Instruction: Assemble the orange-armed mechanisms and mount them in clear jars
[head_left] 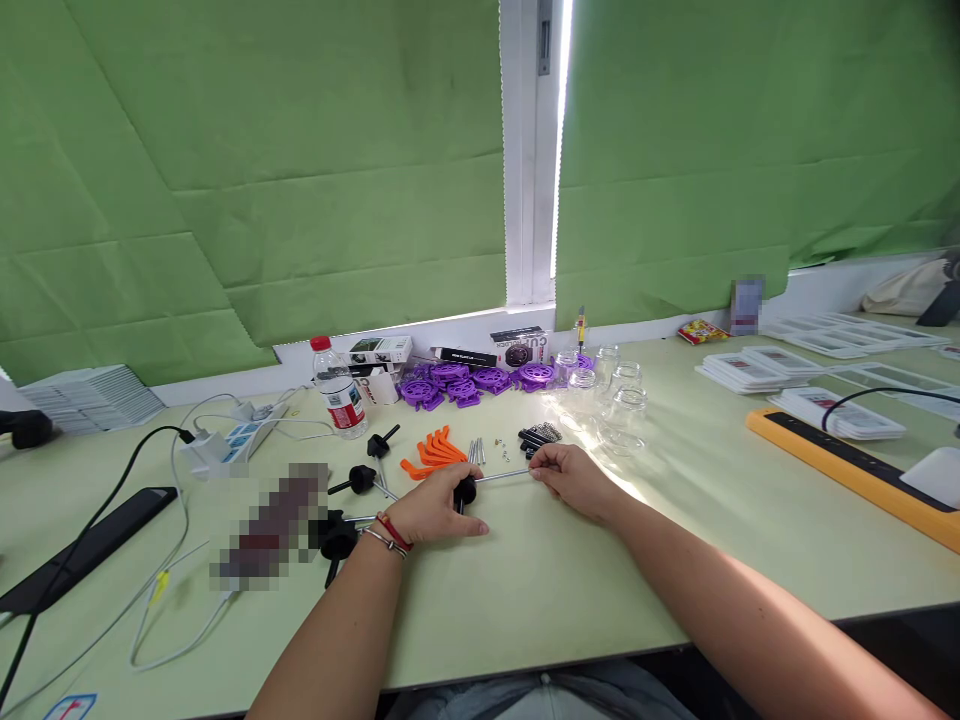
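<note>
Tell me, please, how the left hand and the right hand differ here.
The left hand is at the black part, while the right hand pinches the metal rod. The left hand's thumb sticks out, whereas the right hand's thumb is drawn in. The left hand has a red band at its wrist; the right hand has none. Both are ungloved.

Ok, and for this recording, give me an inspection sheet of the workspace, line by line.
Surface: pale green table, glare around the clear cups.
Job's things: black part, a metal rod running right from it; similar black-headed pieces to the left.
Clutter: orange pieces, purple parts, red-capped bottle, white panels.
Grips: left grip on the black part, firmness unclear; right grip pinching the rod's right end.
Cables: black cable and white cables at left.
Surroundings: green coverings behind, white frame between; other people: nothing seen.
</note>
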